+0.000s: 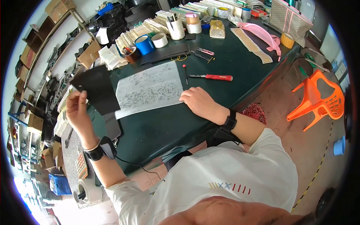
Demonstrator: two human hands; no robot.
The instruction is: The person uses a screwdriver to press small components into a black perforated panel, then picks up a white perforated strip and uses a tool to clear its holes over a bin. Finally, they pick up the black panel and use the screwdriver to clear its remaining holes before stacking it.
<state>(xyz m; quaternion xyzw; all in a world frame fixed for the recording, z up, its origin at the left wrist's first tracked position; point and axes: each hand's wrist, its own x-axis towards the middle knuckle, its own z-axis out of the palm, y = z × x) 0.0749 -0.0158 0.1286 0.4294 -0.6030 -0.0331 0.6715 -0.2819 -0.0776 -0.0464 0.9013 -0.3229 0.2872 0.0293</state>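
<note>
A white sheet (pixel 150 88) covered in small dark specks lies on the dark green table (pixel 157 131) in front of me. My left hand (pixel 77 107) pinches the near left corner of a stiff black sheet (pixel 98 88), which is raised and tilted beside the white one. At the white sheet's right edge, the curled fingers of my right hand (pixel 200 103) grip its margin. Beyond that hand lie a red-handled utility knife (pixel 215 77) and a thin screwdriver (pixel 186 75) with a red end. Another dark flat piece (pixel 112 127) is partly covered by the black sheet.
Along the back stand a blue tape roll (pixel 144 45), a white pen cup (pixel 175 29) and stacked papers (pixel 157 26). Scissors (pixel 200 55) lie nearer. A pink curved piece (pixel 260 33) sits far right. An orange stool (pixel 318 97) stands on the floor; shelves (pixel 35 56) line the left.
</note>
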